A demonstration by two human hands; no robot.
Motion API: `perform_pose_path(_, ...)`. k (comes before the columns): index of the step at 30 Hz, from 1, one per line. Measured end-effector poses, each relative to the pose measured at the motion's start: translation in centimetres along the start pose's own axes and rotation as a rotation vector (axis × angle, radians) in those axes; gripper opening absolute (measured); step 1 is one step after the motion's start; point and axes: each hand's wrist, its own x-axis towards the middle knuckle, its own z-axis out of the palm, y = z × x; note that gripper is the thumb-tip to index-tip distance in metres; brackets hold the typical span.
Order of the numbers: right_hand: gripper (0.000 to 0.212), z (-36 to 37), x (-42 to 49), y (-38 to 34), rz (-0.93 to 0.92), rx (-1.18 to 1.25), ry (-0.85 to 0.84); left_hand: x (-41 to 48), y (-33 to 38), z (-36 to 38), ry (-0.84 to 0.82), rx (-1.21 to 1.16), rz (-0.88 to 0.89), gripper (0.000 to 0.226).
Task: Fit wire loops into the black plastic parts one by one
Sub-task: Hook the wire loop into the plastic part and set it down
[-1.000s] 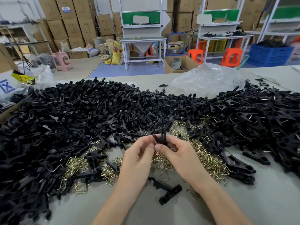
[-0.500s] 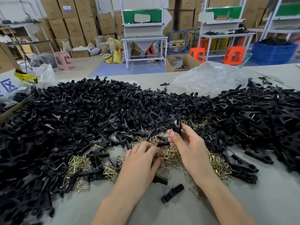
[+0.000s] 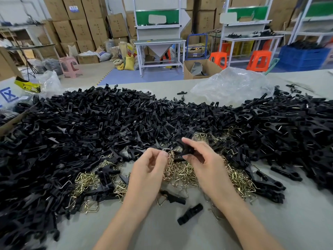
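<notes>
Left hand (image 3: 149,166) pinches wire loop (image 3: 167,149) | right hand (image 3: 204,159) grips black plastic part (image 3: 186,150) | advised: steady the part, align loop ends with its opening, press until seated.

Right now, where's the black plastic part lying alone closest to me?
In the head view the lone black plastic part lies on the grey table just this side of the heap of brass wire loops, below the left hand and right hand.

orange stools (image 3: 259,60), cardboard boxes (image 3: 81,24), plastic bag (image 3: 232,85)
</notes>
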Motion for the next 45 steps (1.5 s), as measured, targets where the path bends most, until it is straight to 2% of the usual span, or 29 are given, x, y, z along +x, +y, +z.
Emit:
perform_pose_path(5,0.041,0.3,-0.3,0.1,-0.022,-0.02,-0.06,0.0,0.2,0.2,-0.054,-0.077,-0.083,0.024)
perform_pose_path(14,0.037,0.2,-0.3,0.2,-0.034,-0.058,-0.106,0.3,0.4,-0.2,-0.094,-0.17,-0.103,0.031)
perform_pose_path(20,0.037,0.2,-0.4,0.1,-0.048,-0.096,-0.122,0.4,0.2,-0.3,-0.098,-0.145,-0.107,0.022)
perform_pose_path(26,0.039,0.4,-0.4,0.1,-0.061,-0.094,-0.126,0.4,0.2,-0.4,-0.149,-0.19,-0.199,0.025)
perform_pose_path(30,0.036,0.4,-0.2,0.0,-0.084,-0.009,-0.145,0.6,0.3,-0.4,-0.216,-0.353,-0.317,0.023)
perform_pose_path(32,0.035,0.4,-0.2,-0.3,-0.054,0.049,-0.181,0.6,0.6,-0.4,-0.274,-0.463,-0.332,0.045)
perform_pose_path(34,0.04,0.2,-0.3,-0.7,-0.048,0.06,-0.217,0.6,0.8,-0.5,-0.331,-0.535,-0.358,0.05)
perform_pose_path(37,0.048,0.2,-0.7,-1.1,-0.063,0.026,-0.281,0.5,0.8,-0.7,-0.386,-0.541,-0.413,0.047)
perform_pose_path(41,0.038,0.8,-1.2,-1.2,-0.137,-0.116,-0.329,0.2,0.5,-0.7,-0.488,-0.523,-0.414,0.056)
perform_pose_path(45,0.035,0.6,-1.2,-1.5,-0.2,-0.088,-0.277,0.0,0.3,-1.0,-0.58,-0.491,-0.374,0.034)
